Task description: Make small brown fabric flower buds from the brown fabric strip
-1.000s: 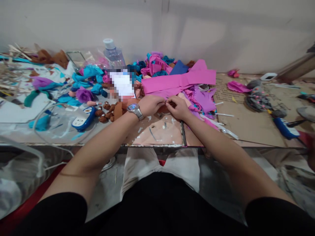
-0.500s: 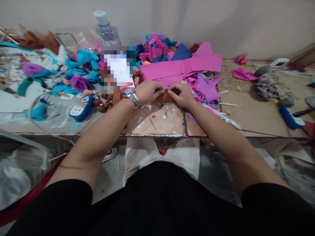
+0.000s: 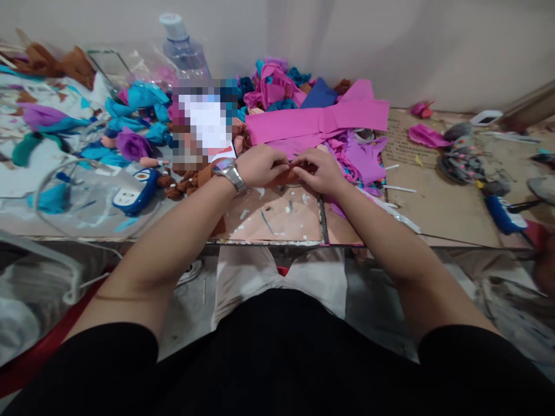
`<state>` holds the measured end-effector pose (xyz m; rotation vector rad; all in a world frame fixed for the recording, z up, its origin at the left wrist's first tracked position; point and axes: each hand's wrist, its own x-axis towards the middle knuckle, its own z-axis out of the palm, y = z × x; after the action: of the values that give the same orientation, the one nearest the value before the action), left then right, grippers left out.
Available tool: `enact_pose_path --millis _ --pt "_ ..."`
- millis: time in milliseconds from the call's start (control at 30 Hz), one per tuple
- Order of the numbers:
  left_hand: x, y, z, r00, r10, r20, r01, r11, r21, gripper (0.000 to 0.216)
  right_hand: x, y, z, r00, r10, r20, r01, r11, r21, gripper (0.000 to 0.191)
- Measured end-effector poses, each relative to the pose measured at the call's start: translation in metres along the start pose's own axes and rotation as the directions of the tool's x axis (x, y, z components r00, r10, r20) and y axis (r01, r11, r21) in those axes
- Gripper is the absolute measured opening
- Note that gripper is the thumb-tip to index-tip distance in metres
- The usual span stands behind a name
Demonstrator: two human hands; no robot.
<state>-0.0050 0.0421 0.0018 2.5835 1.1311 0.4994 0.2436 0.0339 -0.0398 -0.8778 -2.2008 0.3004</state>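
Observation:
My left hand (image 3: 263, 165), with a metal wristwatch (image 3: 228, 172) on its wrist, is closed in a pinch on a piece of brown crepe paper (image 3: 282, 177). Facing it, my right hand (image 3: 319, 172) has thumb and fingertips bent in at the paper's other end, closed on it. The fingertips of both hands almost meet, and they hide much of the paper. Just behind my hands lie wide pink crepe paper strips (image 3: 312, 121). Beside my left wrist are several twisted brown paper pieces (image 3: 186, 184).
A clear bottle (image 3: 186, 55) stands by the wall at the back left. Paper flowers (image 3: 133, 143) and a blue-and-white power strip (image 3: 136, 193) lie left. On cardboard (image 3: 411, 202) at right are a pincushion (image 3: 462, 164) and another blue-and-white device (image 3: 505, 214). White sticks (image 3: 401, 189) lie near my right forearm.
My right fingertips have shifted slightly left toward my left thumb, and the fingers have spread a little. The brown paper stays between my hands. The whole view has shifted slightly.

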Motion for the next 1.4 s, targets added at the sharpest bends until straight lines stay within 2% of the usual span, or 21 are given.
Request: enact_pose_path --millis 267,467,667,1033,1267,1400 --pt "0.000 0.004 -0.004 0.996 0.031 0.089 -0.024 0.997 -0.078 0.030 -0.002 -0.004 0.005 0.999 0.039 -0.015 -0.039 0.998 -0.041 0.027" --pt "0.000 0.004 -0.007 0.993 0.012 0.114 0.006 0.988 -0.154 0.032 -0.002 -0.009 0.005 0.999 0.033 -0.032 -0.035 0.998 -0.051 0.020" --pt "0.001 0.000 -0.008 0.980 -0.011 0.198 0.056 0.973 -0.224 0.034 -0.002 -0.013 0.005 1.000 0.020 -0.013 -0.021 0.997 -0.079 0.015" --pt "0.001 -0.004 -0.005 0.985 -0.034 0.171 0.087 0.946 -0.312 0.029 -0.003 -0.010 0.008 0.998 0.014 -0.053 -0.020 0.994 -0.105 0.018" --pt "0.003 -0.010 -0.004 0.986 -0.024 0.164 0.092 0.903 -0.420 0.028 -0.003 -0.014 0.007 0.999 -0.009 -0.031 0.005 0.993 -0.122 0.021" --pt "0.003 -0.009 -0.004 0.982 -0.037 0.186 0.108 0.915 -0.388 0.026 -0.003 -0.015 0.007 0.998 0.018 -0.059 -0.025 0.990 -0.136 0.020"
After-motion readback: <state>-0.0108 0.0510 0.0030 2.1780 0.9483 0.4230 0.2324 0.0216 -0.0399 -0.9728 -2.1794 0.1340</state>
